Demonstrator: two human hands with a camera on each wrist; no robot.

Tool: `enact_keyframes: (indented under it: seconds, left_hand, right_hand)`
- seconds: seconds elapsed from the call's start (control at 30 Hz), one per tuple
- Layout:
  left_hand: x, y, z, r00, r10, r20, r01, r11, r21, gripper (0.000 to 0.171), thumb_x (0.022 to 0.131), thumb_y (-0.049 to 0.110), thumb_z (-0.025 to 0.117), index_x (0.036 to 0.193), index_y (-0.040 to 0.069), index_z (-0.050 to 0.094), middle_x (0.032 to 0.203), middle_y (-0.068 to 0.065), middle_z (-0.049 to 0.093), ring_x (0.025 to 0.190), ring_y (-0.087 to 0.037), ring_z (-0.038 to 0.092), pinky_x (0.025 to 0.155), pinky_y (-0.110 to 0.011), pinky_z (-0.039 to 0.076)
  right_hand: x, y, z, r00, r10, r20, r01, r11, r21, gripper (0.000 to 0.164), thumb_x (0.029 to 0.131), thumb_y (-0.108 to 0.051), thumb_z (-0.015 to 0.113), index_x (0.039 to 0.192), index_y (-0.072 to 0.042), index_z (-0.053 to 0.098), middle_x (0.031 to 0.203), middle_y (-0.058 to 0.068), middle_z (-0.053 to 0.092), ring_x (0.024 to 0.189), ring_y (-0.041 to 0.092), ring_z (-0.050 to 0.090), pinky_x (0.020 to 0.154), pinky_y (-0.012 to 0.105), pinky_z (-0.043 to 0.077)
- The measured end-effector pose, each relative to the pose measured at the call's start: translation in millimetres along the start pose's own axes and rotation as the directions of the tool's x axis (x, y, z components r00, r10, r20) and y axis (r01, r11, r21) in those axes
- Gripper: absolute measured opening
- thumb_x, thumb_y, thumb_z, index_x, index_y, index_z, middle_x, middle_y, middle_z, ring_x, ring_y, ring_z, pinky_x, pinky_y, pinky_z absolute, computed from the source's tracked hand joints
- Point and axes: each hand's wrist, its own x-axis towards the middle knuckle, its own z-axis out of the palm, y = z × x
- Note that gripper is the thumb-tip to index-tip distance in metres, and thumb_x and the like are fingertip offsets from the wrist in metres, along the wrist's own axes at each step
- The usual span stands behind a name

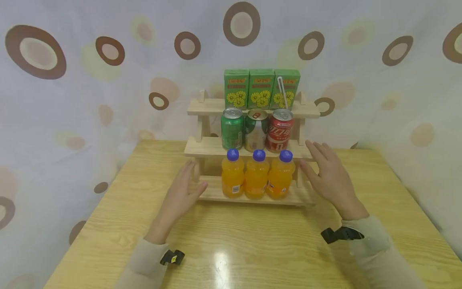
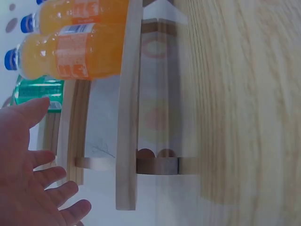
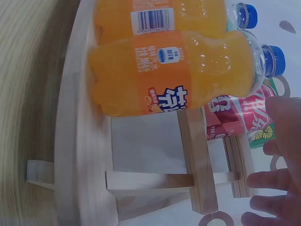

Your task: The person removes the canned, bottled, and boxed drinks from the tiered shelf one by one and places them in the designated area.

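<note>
A three-tier wooden rack (image 1: 213,146) stands on the table, loaded with drinks. Green drink cartons (image 1: 236,90) line its top tier, and a white straw (image 1: 282,90) lies against the right one. On the middle tier are a green can (image 1: 232,129), a dark green and gold can (image 1: 256,132) and a red can (image 1: 279,131). Orange soda bottles (image 1: 256,178) with blue caps fill the bottom tier. My left hand (image 1: 180,196) is by the rack's left end, fingers extended and holding nothing. Beside the right end, my right hand (image 1: 332,178) is spread, also holding nothing.
The wooden table (image 1: 223,241) extends in front of the rack and to both sides. Behind it hangs a pale cloth (image 1: 202,20) printed with brown circles. Each wrist carries a black strap (image 1: 346,233).
</note>
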Motion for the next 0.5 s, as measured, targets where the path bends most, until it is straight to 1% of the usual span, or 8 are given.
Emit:
enact_keyframes:
  seconds: [0.17, 0.23, 0.33, 0.4, 0.43, 0.5]
  left_hand:
    - [-3.4, -9.3, 0.8, 0.999, -0.037, 0.013, 0.038, 0.994, -0.101, 0.076, 0.099, 0.041, 0.059, 0.155, 0.004, 0.024, 0.162, -0.014, 0.018, 0.146, -0.037, 0.02, 0.114, -0.058, 0.021]
    - [-3.5, -12.8, 1.3, 0.999, -0.049, 0.015, 0.05, 0.991, -0.125, 0.075, 0.099, 0.04, 0.06, 0.155, 0.006, 0.024, 0.161, -0.014, 0.02, 0.146, -0.037, 0.02, 0.114, -0.058, 0.021]
    - [-2.6, -17.3, 1.9, 0.998, -0.065, 0.016, 0.066, 0.987, -0.147, 0.075, 0.099, 0.041, 0.06, 0.155, 0.006, 0.025, 0.16, -0.015, 0.023, 0.145, -0.037, 0.022, 0.114, -0.058, 0.022]
    - [-2.4, -20.6, 3.3, 0.997, -0.073, 0.009, 0.074, 0.983, -0.168, 0.074, 0.099, 0.041, 0.06, 0.154, 0.005, 0.026, 0.159, -0.017, 0.025, 0.145, -0.037, 0.023, 0.114, -0.057, 0.022]
    - [-2.8, -22.5, 4.5, 0.997, -0.08, 0.007, 0.08, 0.981, -0.178, 0.075, 0.099, 0.041, 0.06, 0.154, 0.004, 0.026, 0.159, -0.017, 0.026, 0.145, -0.037, 0.023, 0.114, -0.057, 0.022]
    - [-4.0, -27.0, 8.4, 0.996, -0.09, 0.008, 0.09, 0.977, -0.196, 0.075, 0.099, 0.043, 0.059, 0.154, 0.004, 0.026, 0.158, -0.018, 0.026, 0.144, -0.037, 0.024, 0.114, -0.057, 0.022]
  right_hand:
    - [7, -1, -1, 0.998, -0.019, -0.059, 0.024, 0.996, 0.087, 0.058, 0.102, -0.041, 0.052, 0.15, -0.011, 0.042, 0.148, 0.021, 0.043, 0.136, 0.044, 0.036, 0.106, 0.065, 0.029]
    - [10, 0, -1, 0.998, -0.015, -0.068, 0.025, 0.988, 0.15, 0.056, 0.102, -0.038, 0.053, 0.15, -0.011, 0.043, 0.147, 0.02, 0.045, 0.133, 0.044, 0.039, 0.106, 0.064, 0.031]
    - [17, 1, 0, 0.998, 0.005, -0.066, 0.013, 0.964, 0.266, 0.054, 0.102, -0.035, 0.054, 0.15, -0.011, 0.044, 0.147, 0.017, 0.046, 0.133, 0.042, 0.042, 0.104, 0.062, 0.034]
    - [22, 2, 1, 0.998, 0.019, -0.063, 0.004, 0.94, 0.342, 0.053, 0.102, -0.031, 0.056, 0.149, -0.01, 0.044, 0.147, 0.017, 0.047, 0.133, 0.039, 0.043, 0.103, 0.061, 0.037]
    - [24, 2, 1, 0.998, 0.023, -0.063, 0.002, 0.929, 0.371, 0.053, 0.102, -0.031, 0.056, 0.149, -0.01, 0.044, 0.146, 0.016, 0.047, 0.133, 0.037, 0.043, 0.103, 0.06, 0.038]
    - [28, 2, 2, 0.997, 0.025, -0.068, 0.004, 0.918, 0.397, 0.053, 0.102, -0.03, 0.057, 0.148, -0.009, 0.045, 0.144, 0.018, 0.049, 0.134, 0.036, 0.043, 0.103, 0.059, 0.039]
